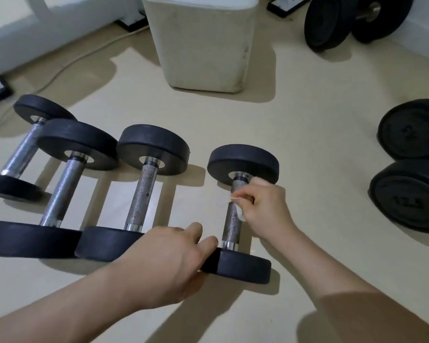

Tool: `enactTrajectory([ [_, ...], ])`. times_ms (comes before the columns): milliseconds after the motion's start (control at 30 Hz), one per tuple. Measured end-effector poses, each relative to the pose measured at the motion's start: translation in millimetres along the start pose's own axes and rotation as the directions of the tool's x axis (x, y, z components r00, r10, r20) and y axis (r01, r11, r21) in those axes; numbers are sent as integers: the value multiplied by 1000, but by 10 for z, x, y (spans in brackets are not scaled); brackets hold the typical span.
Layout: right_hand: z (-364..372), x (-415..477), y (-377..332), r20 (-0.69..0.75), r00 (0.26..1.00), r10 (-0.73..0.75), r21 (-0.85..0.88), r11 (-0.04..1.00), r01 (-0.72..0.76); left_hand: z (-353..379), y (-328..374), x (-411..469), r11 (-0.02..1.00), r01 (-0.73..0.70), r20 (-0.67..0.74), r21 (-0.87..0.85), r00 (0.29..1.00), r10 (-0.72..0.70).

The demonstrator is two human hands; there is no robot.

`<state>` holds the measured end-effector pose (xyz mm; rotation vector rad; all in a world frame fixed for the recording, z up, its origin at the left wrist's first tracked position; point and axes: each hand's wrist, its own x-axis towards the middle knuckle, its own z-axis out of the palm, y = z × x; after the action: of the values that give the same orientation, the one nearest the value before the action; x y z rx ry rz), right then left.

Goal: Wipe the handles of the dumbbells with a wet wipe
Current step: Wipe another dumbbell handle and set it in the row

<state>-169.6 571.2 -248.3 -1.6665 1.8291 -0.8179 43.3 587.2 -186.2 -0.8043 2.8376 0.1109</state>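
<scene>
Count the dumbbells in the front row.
4: far-left dumbbell, second dumbbell beside it, third dumbbell, and rightmost dumbbell under the right hand. Other weights farther right are partly cut off.

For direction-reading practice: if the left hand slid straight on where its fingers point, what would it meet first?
Probably the near end of the rightmost dumbbell's handle; the left hand, holding that dumbbell's near plate, points toward it. Depth is unclear.

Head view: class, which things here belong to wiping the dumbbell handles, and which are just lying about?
In the job: wet wipe, right hand, left hand, dumbbell being wiped, three dumbbells beside it.
Lying about: cream box, cable.
</scene>
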Motion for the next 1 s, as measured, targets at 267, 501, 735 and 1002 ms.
enactTrajectory([
  [267,158,-178,-106,42,999,-34,23,999,33,85,-31,-21,999,-5,-102,34,995,8],
  [501,171,-151,-88,14,999,-41,-19,999,41,193,-24,-68,999,-34,-197,-11,980,31],
  [735,45,116,-27,4,999,-44,-104,994,45,260,90,-4,992,-85,-266,-94,962,57],
  [1002,48,160,-85,-25,1000,-5,-34,999,4,228,85,-117,992,9,-174,-125,984,-31],
])
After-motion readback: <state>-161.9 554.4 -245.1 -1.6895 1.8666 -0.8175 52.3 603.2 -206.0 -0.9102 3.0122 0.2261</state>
